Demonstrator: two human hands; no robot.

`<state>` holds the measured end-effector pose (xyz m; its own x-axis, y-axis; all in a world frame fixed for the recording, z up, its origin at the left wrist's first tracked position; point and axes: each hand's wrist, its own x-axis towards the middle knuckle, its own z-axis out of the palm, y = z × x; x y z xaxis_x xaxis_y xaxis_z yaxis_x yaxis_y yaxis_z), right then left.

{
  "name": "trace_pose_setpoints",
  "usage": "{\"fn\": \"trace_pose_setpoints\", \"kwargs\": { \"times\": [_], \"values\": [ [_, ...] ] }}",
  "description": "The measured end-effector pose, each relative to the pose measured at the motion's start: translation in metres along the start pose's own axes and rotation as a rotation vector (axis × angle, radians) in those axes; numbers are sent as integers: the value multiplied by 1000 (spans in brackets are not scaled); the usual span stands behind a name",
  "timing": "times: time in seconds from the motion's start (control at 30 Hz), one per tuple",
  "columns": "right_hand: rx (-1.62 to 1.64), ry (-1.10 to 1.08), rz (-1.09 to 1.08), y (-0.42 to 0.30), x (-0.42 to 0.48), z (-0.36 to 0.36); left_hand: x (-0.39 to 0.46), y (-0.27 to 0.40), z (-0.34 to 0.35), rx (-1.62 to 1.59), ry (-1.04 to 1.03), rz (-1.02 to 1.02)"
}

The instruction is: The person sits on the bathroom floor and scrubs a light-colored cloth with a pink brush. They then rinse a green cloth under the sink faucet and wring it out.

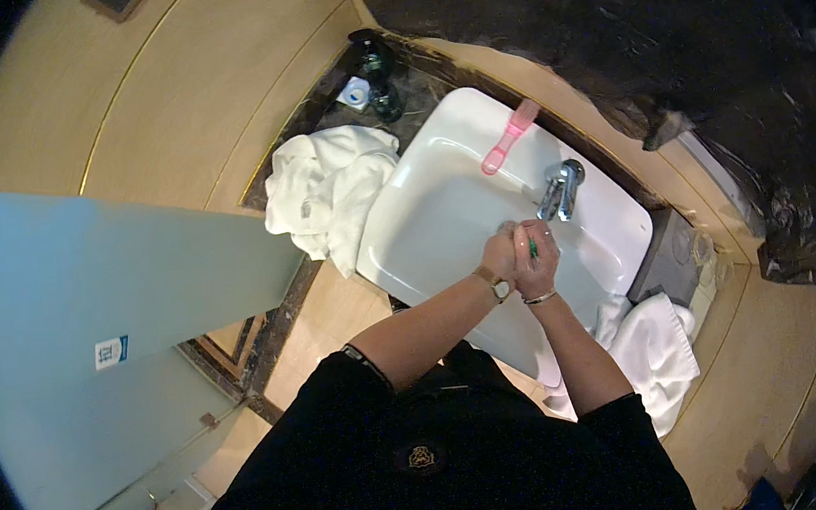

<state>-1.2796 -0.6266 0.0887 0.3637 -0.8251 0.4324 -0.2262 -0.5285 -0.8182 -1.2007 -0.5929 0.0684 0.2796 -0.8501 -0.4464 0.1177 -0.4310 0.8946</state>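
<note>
Over the white washbasin (433,207), my left hand (502,252) and my right hand (538,259) are pressed together just below the chrome faucet (563,188). A small green thing (533,247) shows between the fingers of my right hand; what it is cannot be made out. Wet-looking lather or water lies on the fingers. The fingers of my left hand are partly hidden. A pink brush (510,137) with a clear pink handle lies on the basin's back ledge, left of the faucet.
Crumpled white towels (332,188) lie left of the basin, with dark bottles (381,80) and a small white box (355,94) behind. To the right are a grey tray (661,256), glasses (695,246) and another white towel (653,355). A frosted glass panel (130,264) stands at far left.
</note>
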Motion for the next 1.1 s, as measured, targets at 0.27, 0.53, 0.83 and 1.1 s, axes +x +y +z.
{"fn": "trace_pose_setpoints", "kwargs": {
  "times": [0.27,0.53,0.83,1.1],
  "values": [
    [193,105,526,19,-2,24,15,-14,1,326,139,150],
    [512,306,979,36,-2,41,12,-27,-6,10,205,110],
    [432,-612,440,6,11,-34,-15,-9,-71,-584,-416,-225],
    [-326,-818,-350,-8,29,-39,-25,46,-46,105,-522,-255]
  ]
}}
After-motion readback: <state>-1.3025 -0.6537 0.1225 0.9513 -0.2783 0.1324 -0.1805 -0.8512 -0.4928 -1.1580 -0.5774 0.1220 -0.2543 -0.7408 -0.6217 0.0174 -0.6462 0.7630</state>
